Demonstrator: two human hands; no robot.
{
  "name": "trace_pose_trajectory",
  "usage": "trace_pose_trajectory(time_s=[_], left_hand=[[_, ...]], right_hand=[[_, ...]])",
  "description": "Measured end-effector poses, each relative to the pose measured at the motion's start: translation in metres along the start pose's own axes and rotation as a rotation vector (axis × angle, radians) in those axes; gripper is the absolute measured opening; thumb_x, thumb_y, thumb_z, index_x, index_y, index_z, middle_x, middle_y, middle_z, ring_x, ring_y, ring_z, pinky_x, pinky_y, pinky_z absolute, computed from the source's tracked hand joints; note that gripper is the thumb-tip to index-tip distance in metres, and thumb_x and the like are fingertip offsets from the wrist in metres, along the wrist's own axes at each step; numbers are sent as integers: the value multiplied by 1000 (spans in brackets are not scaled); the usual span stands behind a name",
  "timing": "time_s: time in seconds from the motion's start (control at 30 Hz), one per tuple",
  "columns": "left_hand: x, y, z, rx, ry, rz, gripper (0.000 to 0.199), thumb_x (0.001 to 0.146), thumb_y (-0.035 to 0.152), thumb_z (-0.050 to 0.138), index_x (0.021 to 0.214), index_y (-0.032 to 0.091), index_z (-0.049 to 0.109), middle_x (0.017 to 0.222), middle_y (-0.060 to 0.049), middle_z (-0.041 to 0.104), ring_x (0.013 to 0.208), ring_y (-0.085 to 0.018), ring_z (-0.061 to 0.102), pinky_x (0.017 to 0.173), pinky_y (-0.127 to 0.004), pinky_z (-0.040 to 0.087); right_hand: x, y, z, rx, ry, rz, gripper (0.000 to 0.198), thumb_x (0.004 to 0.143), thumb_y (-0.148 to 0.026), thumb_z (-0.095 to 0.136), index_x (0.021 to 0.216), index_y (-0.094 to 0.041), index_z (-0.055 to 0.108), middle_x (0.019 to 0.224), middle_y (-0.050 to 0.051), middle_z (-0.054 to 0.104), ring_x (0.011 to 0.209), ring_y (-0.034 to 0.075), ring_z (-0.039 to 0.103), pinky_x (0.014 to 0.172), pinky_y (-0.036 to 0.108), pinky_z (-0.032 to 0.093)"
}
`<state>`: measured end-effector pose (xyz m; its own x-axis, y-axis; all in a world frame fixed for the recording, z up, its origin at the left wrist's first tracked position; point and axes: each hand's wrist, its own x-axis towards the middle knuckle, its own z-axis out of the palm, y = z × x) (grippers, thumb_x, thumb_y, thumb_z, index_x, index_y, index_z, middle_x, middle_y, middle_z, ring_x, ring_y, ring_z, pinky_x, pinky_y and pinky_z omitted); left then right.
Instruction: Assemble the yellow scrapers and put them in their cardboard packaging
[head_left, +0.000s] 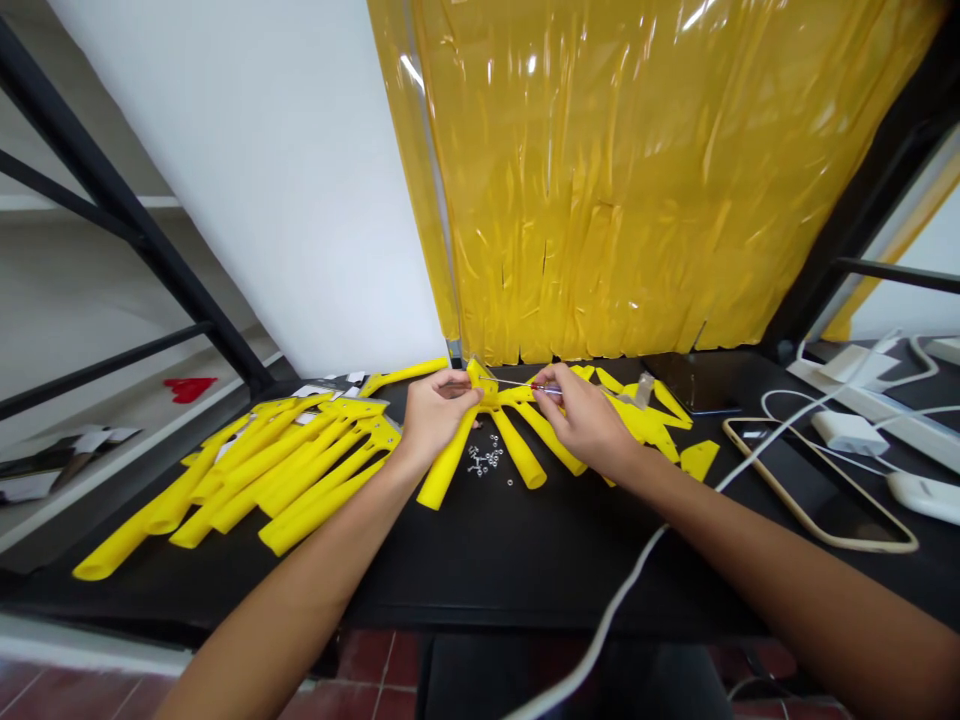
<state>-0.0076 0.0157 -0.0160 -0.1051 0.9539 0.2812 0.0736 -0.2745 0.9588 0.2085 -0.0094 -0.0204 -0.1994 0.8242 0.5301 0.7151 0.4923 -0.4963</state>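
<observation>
My left hand (441, 408) is closed around a yellow plastic part with a tubular handle (444, 470), which points down toward me. In my right hand (581, 412) is a screwdriver (541, 388), held level with its thin metal shaft reaching left to the flat upper end of that part. The fingers hide most of the joint there. Below the hands lies a scatter of small silver nuts and screws (486, 456). Two more yellow tubes (523, 452) fan out on the black table just right of the held part.
Many similar yellow handled parts (300, 460) are heaped at the left. Flat yellow pieces (649, 420) lie behind my right hand. A phone in a pale case (817, 485), a charger (849, 433) and white cables crowd the right. A yellow strip curtain (615, 200) hangs behind the table.
</observation>
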Motion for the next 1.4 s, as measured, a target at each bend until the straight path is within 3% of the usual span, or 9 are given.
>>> trace_pose_trajectory(time_s=[0.13, 0.3, 0.47, 0.63, 0.73, 0.83, 1.03, 1.23, 1.4], left_hand=[[0, 0, 0, -2, -3, 15, 26, 61, 26, 84, 79, 15, 69, 76, -3, 68, 67, -19, 66, 45, -30, 59], [0, 1, 1, -4, -11, 32, 24, 62, 25, 83, 77, 15, 68, 74, -2, 66, 65, -18, 66, 44, -29, 59], [1, -2, 0, 68, -48, 53, 22, 64, 24, 81, 78, 15, 68, 76, -3, 67, 68, -18, 67, 44, -26, 58], [3, -6, -1, 123, -50, 102, 19, 66, 24, 79, 79, 16, 69, 77, -3, 69, 70, -18, 68, 47, -26, 58], [4, -7, -2, 155, -37, 147, 18, 67, 24, 79, 79, 16, 69, 79, -4, 70, 73, -18, 69, 53, -27, 59], [3, -6, -1, 143, -50, 147, 19, 67, 24, 79, 80, 16, 68, 80, -4, 70, 76, -20, 69, 51, -27, 59], [1, -2, 0, 73, -57, 76, 23, 65, 25, 81, 81, 15, 67, 76, -3, 65, 73, -20, 68, 45, -28, 60], [2, -2, -1, 96, -69, 103, 25, 66, 27, 81, 82, 16, 66, 79, -3, 64, 79, -21, 68, 44, -28, 60], [1, -3, 0, 107, -70, 123, 27, 67, 28, 80, 86, 16, 65, 82, -4, 64, 81, -21, 67, 46, -26, 59]], right_hand=[[1, 1, -1, -122, -9, 5, 31, 103, -42, 39, 96, -24, 63, 98, 5, 75, 89, 24, 69, 71, 32, 42], [1, -1, -4, -105, -4, -1, 24, 99, -40, 49, 113, -23, 57, 104, 6, 73, 87, 24, 69, 67, 31, 40], [2, -3, -6, -221, -46, 37, 39, 104, -44, 33, 85, -23, 60, 86, 6, 73, 77, 24, 67, 60, 31, 32], [3, -2, -5, -196, -46, 81, 26, 97, -43, 50, 110, -22, 56, 84, 4, 73, 63, 21, 63, 56, 30, 30], [2, -1, -5, -176, -47, 33, 23, 101, -41, 43, 102, -23, 58, 92, 5, 74, 74, 22, 66, 59, 30, 33], [2, 0, -5, -226, -63, 28, 37, 104, -44, 35, 88, -24, 61, 93, 5, 75, 80, 23, 67, 61, 30, 32], [2, 0, -4, -132, -42, 31, 23, 99, -37, 48, 113, -21, 55, 96, 6, 75, 75, 23, 68, 60, 30, 33], [2, -3, -4, -217, -49, 25, 33, 104, -42, 34, 94, -24, 59, 90, 6, 75, 79, 25, 69, 60, 31, 31], [1, -4, -4, -126, -44, 31, 21, 100, -39, 46, 110, -22, 53, 89, 5, 74, 72, 22, 67, 60, 30, 32]])
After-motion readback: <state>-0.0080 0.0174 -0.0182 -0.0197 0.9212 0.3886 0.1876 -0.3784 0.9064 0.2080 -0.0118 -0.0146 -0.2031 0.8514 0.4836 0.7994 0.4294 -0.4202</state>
